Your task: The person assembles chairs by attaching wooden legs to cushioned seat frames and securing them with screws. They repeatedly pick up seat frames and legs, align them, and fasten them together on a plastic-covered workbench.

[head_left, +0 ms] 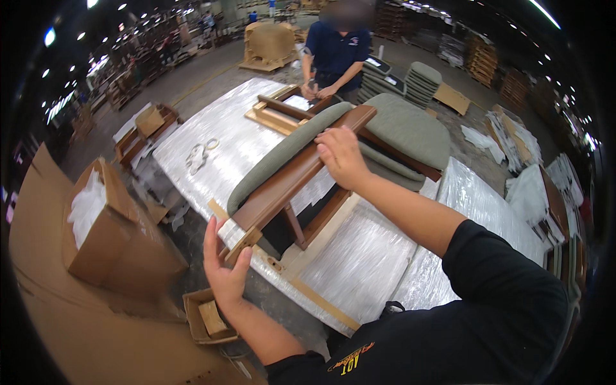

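Curling over the upper edge of a brown wooden chair frame [292, 179], the fingers [328, 149] of the right hand [342, 157] were closed on the wood, the palm laid against the rail. The fingers [210, 240] of the left hand [223, 269] were seen spread open and pointing upward, the thumb touching the pale wooden block [244, 242] at the frame's near end, with nothing clasped. The frame was tipped on its side across a desk [359, 263] wrapped in shiny plastic film, running from the near left corner toward the far right. A grey-green padded cushion [285, 151] was fitted along the frame's far side, and a second cushion [410, 128] of the same colour was seen lying just behind it. Farther along the desk, another wooden frame [279, 114] was being handled by a second person [337, 54] in a dark blue shirt. Rolls of tape [202, 153] were lying on the desk's left part. Below the desk's left edge, an open cardboard box [106, 224] with white filling was standing on flattened cardboard, and a small box [205, 317] was placed near the left wrist. Stacks of grey cushions [420, 80] were seen beyond the desk.
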The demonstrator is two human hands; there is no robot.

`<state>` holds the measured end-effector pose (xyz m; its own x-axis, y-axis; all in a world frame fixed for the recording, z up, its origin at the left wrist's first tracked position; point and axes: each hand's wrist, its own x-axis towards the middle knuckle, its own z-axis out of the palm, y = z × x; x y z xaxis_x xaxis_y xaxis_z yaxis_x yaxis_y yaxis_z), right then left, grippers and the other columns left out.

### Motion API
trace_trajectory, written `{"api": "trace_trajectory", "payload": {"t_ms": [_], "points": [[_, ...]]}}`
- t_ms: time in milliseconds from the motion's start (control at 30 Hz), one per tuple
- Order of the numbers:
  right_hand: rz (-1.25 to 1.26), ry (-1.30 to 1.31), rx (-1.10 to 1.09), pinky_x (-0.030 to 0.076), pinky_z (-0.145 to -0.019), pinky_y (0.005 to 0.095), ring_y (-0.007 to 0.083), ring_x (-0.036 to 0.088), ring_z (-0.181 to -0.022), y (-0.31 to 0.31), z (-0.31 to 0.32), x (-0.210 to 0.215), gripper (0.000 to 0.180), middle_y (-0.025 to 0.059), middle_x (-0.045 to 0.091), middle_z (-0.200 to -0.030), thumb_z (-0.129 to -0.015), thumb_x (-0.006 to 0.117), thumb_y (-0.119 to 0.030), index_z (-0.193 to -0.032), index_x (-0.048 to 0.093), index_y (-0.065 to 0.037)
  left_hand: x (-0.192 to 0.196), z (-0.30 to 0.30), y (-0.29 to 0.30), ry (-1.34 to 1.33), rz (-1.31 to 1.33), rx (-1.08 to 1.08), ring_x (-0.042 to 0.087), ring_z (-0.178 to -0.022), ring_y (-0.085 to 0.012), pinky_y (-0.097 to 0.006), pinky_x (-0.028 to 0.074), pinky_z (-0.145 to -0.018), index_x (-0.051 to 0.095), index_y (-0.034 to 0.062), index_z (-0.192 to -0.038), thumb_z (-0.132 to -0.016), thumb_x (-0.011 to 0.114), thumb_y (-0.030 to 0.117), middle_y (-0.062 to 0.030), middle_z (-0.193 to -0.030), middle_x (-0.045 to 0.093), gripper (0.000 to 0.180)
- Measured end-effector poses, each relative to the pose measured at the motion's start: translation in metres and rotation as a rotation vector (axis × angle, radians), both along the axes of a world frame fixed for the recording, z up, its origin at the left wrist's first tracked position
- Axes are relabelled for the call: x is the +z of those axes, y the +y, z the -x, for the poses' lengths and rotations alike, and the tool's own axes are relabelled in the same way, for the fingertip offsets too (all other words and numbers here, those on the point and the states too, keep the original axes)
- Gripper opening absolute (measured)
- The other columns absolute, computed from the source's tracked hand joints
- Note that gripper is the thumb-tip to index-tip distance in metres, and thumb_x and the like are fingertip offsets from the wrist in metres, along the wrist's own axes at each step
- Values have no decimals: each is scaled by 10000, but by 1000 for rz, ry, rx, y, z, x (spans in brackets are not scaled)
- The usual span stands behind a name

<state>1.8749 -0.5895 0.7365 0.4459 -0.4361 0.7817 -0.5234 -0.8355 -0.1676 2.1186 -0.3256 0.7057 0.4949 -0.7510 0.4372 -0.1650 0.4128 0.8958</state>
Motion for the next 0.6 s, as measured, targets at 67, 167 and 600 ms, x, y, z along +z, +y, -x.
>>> {"api": "trace_trajectory", "payload": {"t_ms": [67, 167, 600], "points": [[-22, 25, -43, 305, -1176, 537, 345, 566, -1217, -1, 0, 1, 239, 148, 627, -1165, -1047, 527, -244, -1137, 663, -70, 13, -3, -5, -423, -45, 149, 598, -1246, -285, -393, 474, -1057, 610, 48, -1430, -714, 849, 36, -141, -1386, 598, 755], [-64, 233, -135, 302, -1187, 575, 361, 545, -1265, -4, 7, 8, 316, 164, 605, -1230, -1033, 580, -326, -1186, 653, -60, 21, 0, -15, -540, -91, 155, 612, -1219, -331, -420, 471, -1048, 736, 32, -1258, -723, 848, 59, -161, -1342, 618, 548], [164, 495, 111, 455, -998, 494, 290, 592, -1185, -44, 25, 14, 459, 101, 607, -1189, -738, 797, -155, -1163, 629, -118, -108, 36, 61, 345, -301, -356, 741, -913, -294, -389, 628, -790, 722, -35, -1204, -790, 802, 136, -165, -1185, 696, 455]]}}
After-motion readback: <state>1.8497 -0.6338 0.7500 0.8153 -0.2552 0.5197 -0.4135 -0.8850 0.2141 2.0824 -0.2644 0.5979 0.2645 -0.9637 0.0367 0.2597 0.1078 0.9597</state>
